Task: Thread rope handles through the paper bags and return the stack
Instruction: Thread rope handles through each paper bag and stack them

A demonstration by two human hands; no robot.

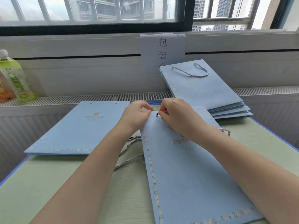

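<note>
A flat light-blue paper bag (pixel 191 178) with gold "PRINCE" print lies in front of me on the table. My left hand (pixel 136 117) pinches its top edge. My right hand (pixel 175 116) pinches a dark rope tip (pixel 157 114) at a hole near that edge. Loose grey rope handles (pixel 129 159) lie beside and partly under the bag on its left. A stack of bags without handles (pixel 77 130) lies at the left. Several bags with a rope handle (pixel 202 89) lean against the wall at the back right.
Two drink bottles (pixel 16 78) stand on the radiator ledge at the far left. A white paper sign (pixel 161 50) hangs on the wall behind the finished bags. The table (pixel 48 183) has a pale green top with a blue edge.
</note>
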